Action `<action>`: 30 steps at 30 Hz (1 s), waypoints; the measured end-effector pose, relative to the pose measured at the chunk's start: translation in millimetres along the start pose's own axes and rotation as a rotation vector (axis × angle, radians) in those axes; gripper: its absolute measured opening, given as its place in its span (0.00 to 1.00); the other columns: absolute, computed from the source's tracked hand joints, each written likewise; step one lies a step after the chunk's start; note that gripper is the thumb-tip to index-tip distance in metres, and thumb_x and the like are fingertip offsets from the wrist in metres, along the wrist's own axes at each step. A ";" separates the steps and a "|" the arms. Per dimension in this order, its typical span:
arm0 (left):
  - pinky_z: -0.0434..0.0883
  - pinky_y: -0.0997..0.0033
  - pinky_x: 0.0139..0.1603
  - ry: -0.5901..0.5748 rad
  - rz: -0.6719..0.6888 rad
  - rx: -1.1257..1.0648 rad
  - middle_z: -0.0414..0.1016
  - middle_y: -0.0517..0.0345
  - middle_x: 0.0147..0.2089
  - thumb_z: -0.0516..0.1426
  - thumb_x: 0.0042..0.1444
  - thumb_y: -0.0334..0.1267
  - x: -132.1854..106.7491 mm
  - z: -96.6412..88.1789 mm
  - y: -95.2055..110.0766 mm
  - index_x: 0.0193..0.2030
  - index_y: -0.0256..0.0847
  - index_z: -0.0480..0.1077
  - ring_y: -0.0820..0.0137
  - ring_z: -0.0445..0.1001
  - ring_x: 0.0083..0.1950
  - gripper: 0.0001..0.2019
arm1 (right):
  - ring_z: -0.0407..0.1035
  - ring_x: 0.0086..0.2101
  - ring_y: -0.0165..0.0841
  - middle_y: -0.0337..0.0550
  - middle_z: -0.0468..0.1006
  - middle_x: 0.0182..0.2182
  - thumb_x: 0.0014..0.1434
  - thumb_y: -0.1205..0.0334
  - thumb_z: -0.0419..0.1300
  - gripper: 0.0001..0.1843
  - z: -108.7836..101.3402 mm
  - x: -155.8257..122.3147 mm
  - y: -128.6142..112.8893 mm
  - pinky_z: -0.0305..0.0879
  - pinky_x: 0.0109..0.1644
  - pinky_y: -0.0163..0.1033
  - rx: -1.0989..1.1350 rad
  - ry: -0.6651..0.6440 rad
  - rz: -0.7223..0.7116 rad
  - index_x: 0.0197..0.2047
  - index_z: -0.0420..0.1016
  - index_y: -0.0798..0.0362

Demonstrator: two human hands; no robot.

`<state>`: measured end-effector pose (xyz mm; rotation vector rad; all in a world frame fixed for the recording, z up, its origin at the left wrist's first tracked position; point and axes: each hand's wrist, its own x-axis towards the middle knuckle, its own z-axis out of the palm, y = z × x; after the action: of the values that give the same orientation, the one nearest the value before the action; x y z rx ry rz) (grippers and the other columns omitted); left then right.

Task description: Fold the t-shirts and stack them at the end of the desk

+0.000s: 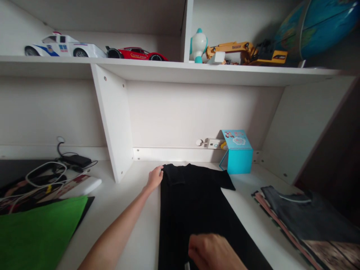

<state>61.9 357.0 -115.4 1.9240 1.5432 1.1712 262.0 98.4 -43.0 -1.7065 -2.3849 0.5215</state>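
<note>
A black T-shirt (197,210) lies lengthwise on the white desk, its collar toward the back panel. Its left side is folded inward, with that sleeve lying on the body; the right sleeve sticks out toward the calendar. My left hand (155,177) pinches the folded edge at the left shoulder. Close to me, my right hand (212,250) is curled closed over the lower part of the shirt, slightly blurred. Its fingertips are hidden, so what they hold does not show. Beside it a small white tag (187,266) shows on the cloth.
A blue desk calendar (240,161) stands behind the right sleeve, near a power strip (213,143). Folded clothes (303,213) are stacked at right. Green cloth (42,228) and tangled cables (46,176) lie left. Toy vehicles (137,53) and a globe (317,30) occupy the shelf above.
</note>
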 end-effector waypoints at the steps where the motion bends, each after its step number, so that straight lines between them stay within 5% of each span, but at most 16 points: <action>1: 0.52 0.56 0.61 -0.017 0.004 0.036 0.70 0.52 0.51 0.51 0.53 0.29 -3.1 -0.6 -4.9 0.45 0.39 0.69 0.63 0.64 0.55 0.13 | 0.73 0.31 0.34 0.38 0.78 0.28 0.55 0.66 0.53 0.10 -8.8 18.3 3.8 0.63 0.32 0.34 -0.018 0.021 0.007 0.30 0.75 0.47; 6: 0.48 0.43 0.59 -0.102 0.064 0.387 0.59 0.53 0.61 0.48 0.57 0.33 -5.5 5.0 -16.2 0.53 0.42 0.64 0.59 0.56 0.61 0.17 | 0.69 0.39 0.32 0.43 0.74 0.37 0.60 0.60 0.52 0.10 -30.1 142.9 44.7 0.64 0.43 0.40 0.007 0.181 0.224 0.38 0.72 0.55; 12: 0.48 0.37 0.57 -0.195 0.045 0.611 0.54 0.59 0.64 0.43 0.58 0.34 -3.4 5.0 -13.9 0.60 0.48 0.57 0.59 0.52 0.63 0.22 | 0.68 0.39 0.32 0.44 0.70 0.43 0.60 0.55 0.53 0.15 -5.2 237.8 73.8 0.67 0.42 0.43 0.123 0.286 0.445 0.47 0.66 0.55; 18: 0.45 0.34 0.56 -0.222 0.014 0.625 0.53 0.62 0.64 0.40 0.58 0.34 -6.8 3.9 -7.4 0.60 0.49 0.56 0.60 0.50 0.64 0.23 | 0.67 0.41 0.33 0.44 0.69 0.44 0.59 0.56 0.54 0.15 19.1 260.5 65.4 0.66 0.44 0.45 0.123 0.403 0.439 0.47 0.67 0.55; 26: 0.43 0.34 0.57 -0.254 -0.004 0.592 0.50 0.59 0.65 0.39 0.60 0.38 -6.3 2.0 -7.4 0.61 0.47 0.55 0.59 0.48 0.64 0.22 | 0.68 0.36 0.31 0.42 0.70 0.41 0.61 0.56 0.52 0.16 19.0 249.2 72.7 0.66 0.40 0.42 0.074 0.535 0.451 0.50 0.64 0.55; 30: 0.43 0.34 0.57 -0.261 -0.013 0.589 0.50 0.58 0.65 0.39 0.60 0.39 -5.8 1.3 -6.0 0.61 0.46 0.55 0.58 0.48 0.64 0.22 | 0.62 0.48 0.37 0.51 0.65 0.50 0.63 0.62 0.45 0.16 16.4 242.6 68.7 0.63 0.46 0.42 0.016 0.568 0.389 0.52 0.63 0.55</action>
<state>59.2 353.7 -122.6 2.3015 1.8813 0.4476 236.1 343.0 -100.4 -1.9877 -1.6659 0.0734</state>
